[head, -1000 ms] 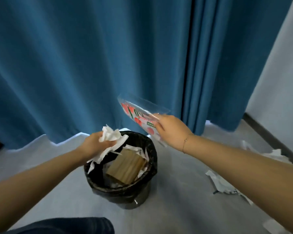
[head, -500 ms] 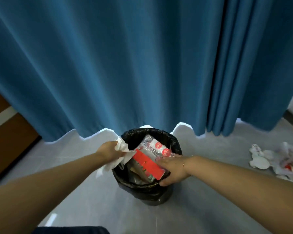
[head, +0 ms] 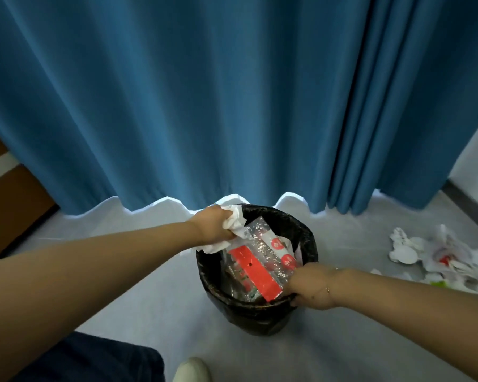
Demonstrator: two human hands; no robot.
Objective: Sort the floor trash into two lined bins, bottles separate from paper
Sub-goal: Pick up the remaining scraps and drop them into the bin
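The left hand (head: pixel 214 224) clutches crumpled tissue (head: pixel 233 220), soft and light, while the right hand (head: pixel 308 285) pinches a crinkly, probably slippery plastic wrapper (head: pixel 260 260) by its edge over the lined bin (head: pixel 309 238).

The right hand (head: pixel 311 288) hides its own fingers, which curl down over the near rim of the black-lined bin (head: pixel 309 238), so its hold on the clear wrapper (head: pixel 260 260) cannot be made out. Under that wrapper the bin's contents are hidden. Right of the bin, the white litter pile (head: pixel 447 257) is cut by the frame's edge and too blurred to sort out.
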